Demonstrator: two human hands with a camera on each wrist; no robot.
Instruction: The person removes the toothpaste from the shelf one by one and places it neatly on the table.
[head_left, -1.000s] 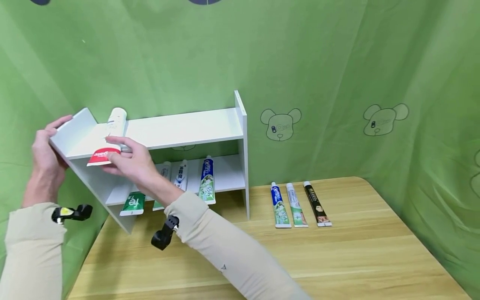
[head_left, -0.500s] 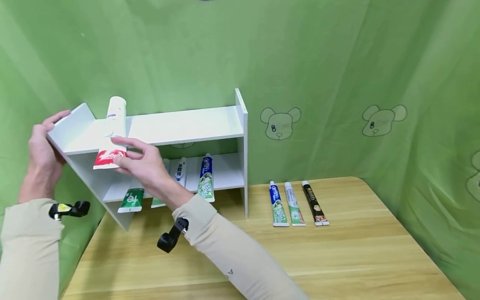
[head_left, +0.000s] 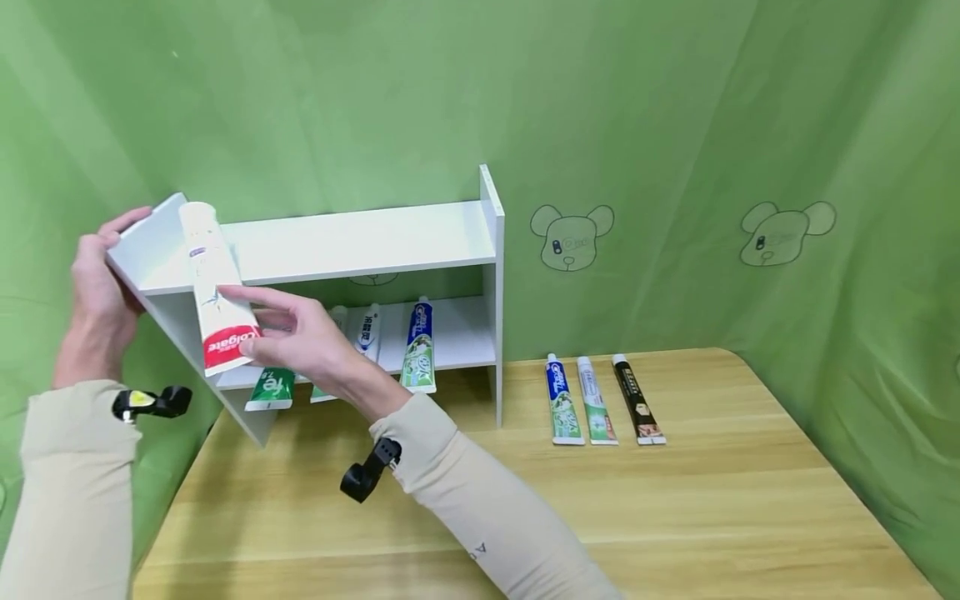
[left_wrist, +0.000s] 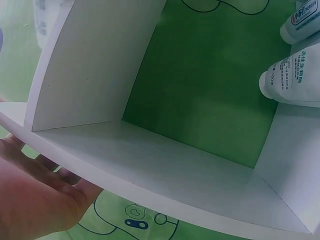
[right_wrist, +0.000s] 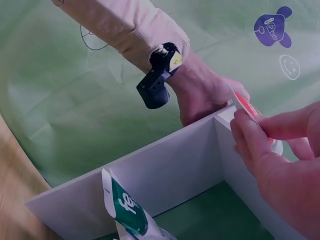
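My right hand (head_left: pixel 300 337) pinches a white toothpaste tube with a red Colgate end (head_left: pixel 217 292) near its flat crimped end. In the head view the tube slants, cap end up, in front of the left part of the white shelf unit's top board (head_left: pixel 360 246). My left hand (head_left: pixel 105 292) grips the upper edge of the unit's left side panel (left_wrist: pixel 75 155). On the lower board lie several tubes: a green-ended one (head_left: pixel 272 389), a white one (head_left: pixel 367 329) and a blue-and-green one (head_left: pixel 418 346). My right hand partly hides some of them.
To the right of the shelf unit, a blue-and-green tube (head_left: pixel 564 400), a white-and-green tube (head_left: pixel 597 400) and a black tube (head_left: pixel 638 400) lie in a row on the wooden table (head_left: pixel 712 500). A green curtain (head_left: pixel 675 125) hangs behind.
The Colgate tube has come forward off the top board toward me, its cap end swinging left. My right hand has moved slightly right and down. My left hand keeps its grip on the panel.
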